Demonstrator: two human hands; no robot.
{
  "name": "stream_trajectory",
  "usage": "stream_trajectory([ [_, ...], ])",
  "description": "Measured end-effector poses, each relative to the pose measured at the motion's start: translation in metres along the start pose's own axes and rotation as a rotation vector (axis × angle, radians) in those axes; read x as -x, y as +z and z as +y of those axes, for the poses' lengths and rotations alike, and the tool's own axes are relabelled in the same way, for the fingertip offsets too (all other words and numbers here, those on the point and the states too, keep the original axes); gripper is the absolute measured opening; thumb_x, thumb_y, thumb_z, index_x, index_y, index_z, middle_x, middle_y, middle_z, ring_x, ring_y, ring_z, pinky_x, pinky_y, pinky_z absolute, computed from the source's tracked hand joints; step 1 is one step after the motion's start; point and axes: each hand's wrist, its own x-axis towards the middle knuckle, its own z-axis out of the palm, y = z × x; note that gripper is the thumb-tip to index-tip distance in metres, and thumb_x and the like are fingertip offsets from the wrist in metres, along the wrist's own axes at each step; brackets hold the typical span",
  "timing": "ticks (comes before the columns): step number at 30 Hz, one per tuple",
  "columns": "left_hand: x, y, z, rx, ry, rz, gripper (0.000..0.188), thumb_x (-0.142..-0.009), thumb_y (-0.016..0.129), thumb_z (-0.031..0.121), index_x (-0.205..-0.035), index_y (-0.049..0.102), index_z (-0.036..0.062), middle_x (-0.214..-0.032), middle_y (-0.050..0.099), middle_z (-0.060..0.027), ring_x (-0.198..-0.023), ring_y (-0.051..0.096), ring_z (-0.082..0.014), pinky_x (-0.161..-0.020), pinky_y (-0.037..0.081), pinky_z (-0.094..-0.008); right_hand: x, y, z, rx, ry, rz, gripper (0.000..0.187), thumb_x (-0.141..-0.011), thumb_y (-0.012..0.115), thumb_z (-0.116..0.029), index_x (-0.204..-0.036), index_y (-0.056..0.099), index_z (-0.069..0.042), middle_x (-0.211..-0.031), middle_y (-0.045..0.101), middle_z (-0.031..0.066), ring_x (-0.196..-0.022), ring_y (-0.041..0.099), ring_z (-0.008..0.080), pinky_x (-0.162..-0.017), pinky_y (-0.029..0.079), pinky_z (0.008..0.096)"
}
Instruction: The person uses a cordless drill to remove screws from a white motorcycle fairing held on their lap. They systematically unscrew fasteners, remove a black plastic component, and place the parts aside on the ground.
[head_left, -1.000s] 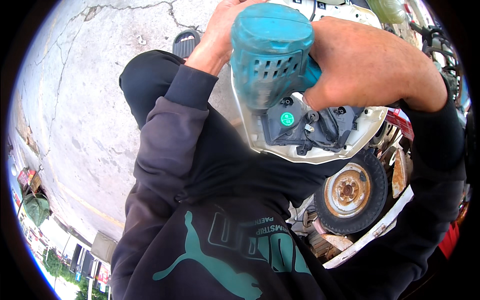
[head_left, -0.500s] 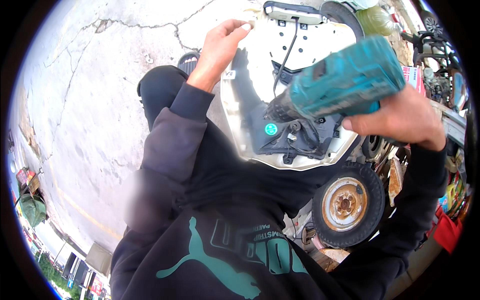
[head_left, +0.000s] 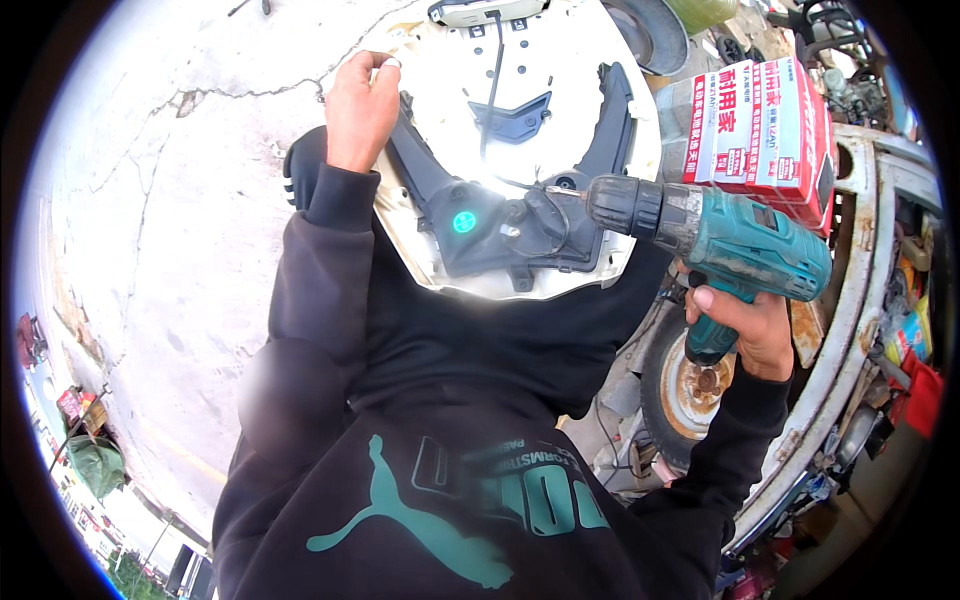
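A white plastic vehicle panel [head_left: 560, 75] lies across my lap with its inner side up. A dark lamp housing [head_left: 475, 255] with a round green sticker and thin wires is fitted to its near end. My left hand [head_left: 362, 112] is closed at the panel's far left edge, fingertips mostly hidden. In my right hand [head_left: 755, 325] is a teal cordless drill [head_left: 760, 245], gripped round its handle. Its black chuck points left with a thin bit in it, over the right part of the lamp housing. Whether the bit touches anything cannot be made out.
A red and white cardboard box [head_left: 770, 140] stands right of the panel. A rusty wheel with a tyre [head_left: 665, 385] lies below the drill. Beyond is a worn metal frame [head_left: 865, 260] with piled parts. Cracked concrete [head_left: 170, 220] spreads to the left.
The drill has swung from above the panel's middle to its right side, now pointing left. My view has shifted rightward, showing the box fully. My left hand stays at the panel's edge.
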Motion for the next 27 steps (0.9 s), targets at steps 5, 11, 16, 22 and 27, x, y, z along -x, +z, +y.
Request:
stream_trajectory([
  [5,0.025,-0.013,0.026,0.021,0.351,0.243,0.022,-0.100,0.063,0.019,-0.108,0.073,0.0010,-0.119,0.075,-0.0204,-0.113,0.071,-0.0328,-0.102,0.052,-0.0403,0.001,0.012,0.019,-0.062,0.003,0.049,0.051,-0.081,0.081,-0.008,-0.129,0.066,0.000,-0.111,0.073,0.0154,-0.077,0.070,0.0206,-0.069,0.058,0.0334],
  [11,0.099,-0.047,0.075,1.089,-0.365,-0.590,0.022,-0.105,0.061,0.017,-0.121,0.069,0.0038,-0.113,0.077,-0.0135,-0.092,0.073,-0.0173,-0.082,0.057,-0.0307,-0.003,0.019,0.023,-0.102,0.052,0.065,0.055,-0.080,0.083,-0.011,-0.129,0.064,0.003,-0.111,0.073,0.0195,-0.074,0.071,0.0258,-0.066,0.058,0.0386],
  [16,0.147,-0.046,0.096,1.243,-0.676,-0.734,0.026,-0.107,0.056,0.018,-0.126,0.062,0.0012,-0.115,0.074,-0.0192,-0.092,0.074,-0.0203,-0.080,0.062,-0.0315,0.011,0.016,0.030,0.018,0.068,0.008,0.054,-0.082,0.083,-0.014,-0.128,0.064,0.006,-0.107,0.072,0.0166,-0.077,0.070,0.0246,-0.070,0.057,0.0381],
  [22,0.187,-0.057,0.106,1.324,-0.850,-0.793,0.037,-0.110,0.048,0.028,-0.127,0.057,-0.0036,-0.110,0.069,-0.0187,-0.090,0.072,-0.0242,-0.076,0.062,-0.0342,0.054,0.021,0.045,-0.063,0.229,-0.068,0.052,-0.081,0.087,0.004,-0.130,0.070,0.000,-0.119,0.076,0.0089,-0.107,0.073,0.0202,-0.093,0.059,0.0367],
  [27,0.209,-0.057,0.103,1.238,-0.710,-0.826,0.029,-0.118,0.040,0.023,-0.125,0.059,0.0021,-0.088,0.053,-0.0046,-0.069,0.053,-0.0125,-0.060,0.047,-0.0264,0.077,0.035,0.053,0.063,0.301,-0.027,0.039,-0.076,0.090,0.003,-0.113,0.078,0.000,-0.111,0.079,0.0112,-0.101,0.076,0.0220,-0.088,0.060,0.0352],
])
